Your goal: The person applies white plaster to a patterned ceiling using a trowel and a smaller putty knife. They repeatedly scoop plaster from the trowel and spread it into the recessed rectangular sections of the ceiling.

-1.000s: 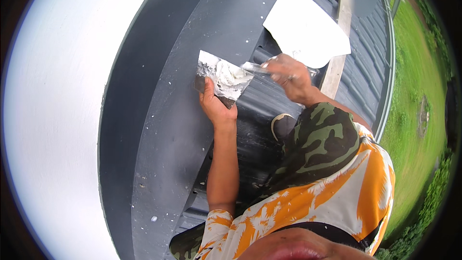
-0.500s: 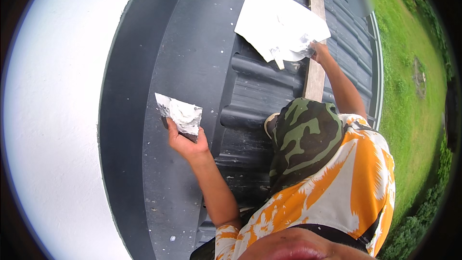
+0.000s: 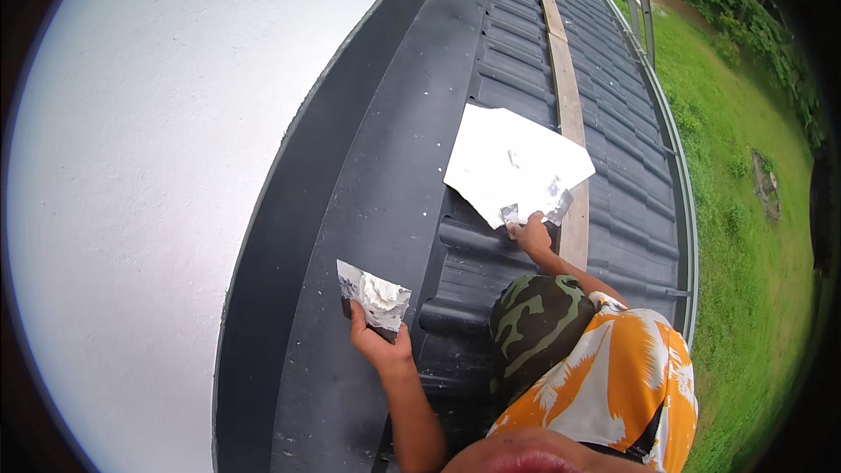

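Note:
My left hand (image 3: pixel 382 342) is closed round the dark back edge of a wide putty knife (image 3: pixel 349 278), its metal blade facing up. A lump of white putty (image 3: pixel 382 294) sits on that blade. Ahead and to the right lies a white sheet (image 3: pixel 508 144) with uneven edges and some putty on it. At the sheet's near edge, my right hand (image 3: pixel 529 235) has its fingers closed on a small putty knife (image 3: pixel 510 215), whose blade rests on the sheet. Just beside it, a wider metal blade (image 3: pixel 558 203) lies smeared with putty on the sheet's corner.
Dark ribbed roof sheets (image 3: pixel 613 131) run ahead, with a long wooden plank (image 3: pixel 569 105) along them. Smooth dark flashing (image 3: pixel 394 123) borders a white wall (image 3: pixel 158 166) on the left. Right of the roof edge gutter (image 3: pixel 686 236) is grass (image 3: pixel 736 254) lower down; a ladder top (image 3: pixel 648 26) shows beyond.
My right hand has shifted left along the sheet's near edge, from the wider blade to the small putty knife. The view has tilted up; my left hand still holds its putty knife.

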`<state>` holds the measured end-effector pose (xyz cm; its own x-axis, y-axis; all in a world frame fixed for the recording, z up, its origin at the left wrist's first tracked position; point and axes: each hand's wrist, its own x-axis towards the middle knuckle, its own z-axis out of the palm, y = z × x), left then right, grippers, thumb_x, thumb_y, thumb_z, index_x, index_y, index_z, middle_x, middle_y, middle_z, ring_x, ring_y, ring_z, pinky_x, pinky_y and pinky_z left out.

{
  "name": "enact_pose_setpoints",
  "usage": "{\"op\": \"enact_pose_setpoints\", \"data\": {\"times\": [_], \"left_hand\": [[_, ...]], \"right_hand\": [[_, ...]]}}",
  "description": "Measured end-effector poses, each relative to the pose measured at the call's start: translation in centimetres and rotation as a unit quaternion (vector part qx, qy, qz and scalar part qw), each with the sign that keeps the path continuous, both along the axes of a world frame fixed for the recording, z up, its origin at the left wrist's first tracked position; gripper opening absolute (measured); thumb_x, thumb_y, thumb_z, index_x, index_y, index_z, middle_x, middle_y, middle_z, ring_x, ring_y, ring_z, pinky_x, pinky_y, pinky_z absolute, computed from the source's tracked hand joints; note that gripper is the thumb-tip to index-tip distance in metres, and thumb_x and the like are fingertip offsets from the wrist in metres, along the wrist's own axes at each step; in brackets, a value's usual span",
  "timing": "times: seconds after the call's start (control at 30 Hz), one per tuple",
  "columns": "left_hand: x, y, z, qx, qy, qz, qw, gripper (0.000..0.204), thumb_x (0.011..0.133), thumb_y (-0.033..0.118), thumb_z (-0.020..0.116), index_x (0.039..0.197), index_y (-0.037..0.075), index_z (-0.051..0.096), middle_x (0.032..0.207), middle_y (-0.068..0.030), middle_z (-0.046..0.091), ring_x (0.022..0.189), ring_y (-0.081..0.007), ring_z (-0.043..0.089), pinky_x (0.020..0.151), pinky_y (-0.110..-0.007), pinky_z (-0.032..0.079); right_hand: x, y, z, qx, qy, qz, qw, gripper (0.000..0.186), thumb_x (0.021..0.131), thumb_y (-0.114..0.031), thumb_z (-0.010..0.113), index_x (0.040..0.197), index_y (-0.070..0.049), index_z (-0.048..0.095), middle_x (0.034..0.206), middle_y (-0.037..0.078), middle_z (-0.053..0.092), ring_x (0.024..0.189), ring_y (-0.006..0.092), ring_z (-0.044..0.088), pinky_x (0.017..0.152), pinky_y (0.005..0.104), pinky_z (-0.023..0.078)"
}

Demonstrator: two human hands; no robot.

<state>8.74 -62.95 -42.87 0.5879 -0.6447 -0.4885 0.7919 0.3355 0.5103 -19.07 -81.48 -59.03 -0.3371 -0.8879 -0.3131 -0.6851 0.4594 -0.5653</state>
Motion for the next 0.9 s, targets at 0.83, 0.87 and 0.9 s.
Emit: {"op": "enact_pose_setpoints", "data": {"times": [0.83,0.87,0.9], "left_hand": [[7.6,6.8,14.2,-0.035,0.064,-0.142,0.987,0.034,0.098,0.024,0.055,0.124,0.002,0.056,0.116,-0.0123,0.065,0.104,-0.0282,0.066,0.092,-0.046,0.053],[7.5,7.7,16.0,-0.017,0.069,-0.148,0.987,0.033,0.098,0.023,0.055,0.123,0.002,0.056,0.115,-0.0115,0.065,0.103,-0.0275,0.066,0.091,-0.046,0.054],[7.5,8.4,17.4,0.001,0.077,-0.159,0.984,0.032,0.098,0.022,0.055,0.123,0.003,0.055,0.115,-0.0108,0.065,0.103,-0.0268,0.066,0.089,-0.046,0.054]], "right_hand": [[10.8,-2.3,29.2,0.038,-0.407,0.189,0.893,0.023,0.096,-0.024,0.056,0.08,-0.008,0.051,0.06,0.001,0.049,0.046,0.0094,0.046,0.04,0.0249,0.037],[12.5,-1.8,31.7,0.053,-0.411,0.214,0.885,0.024,0.096,-0.024,0.057,0.079,-0.008,0.05,0.061,0.001,0.049,0.046,0.0091,0.046,0.04,0.0245,0.037],[14.0,-1.3,33.4,0.066,-0.411,0.233,0.879,0.024,0.096,-0.023,0.058,0.078,-0.009,0.05,0.061,0.001,0.049,0.046,0.0089,0.046,0.041,0.0241,0.037]]}}
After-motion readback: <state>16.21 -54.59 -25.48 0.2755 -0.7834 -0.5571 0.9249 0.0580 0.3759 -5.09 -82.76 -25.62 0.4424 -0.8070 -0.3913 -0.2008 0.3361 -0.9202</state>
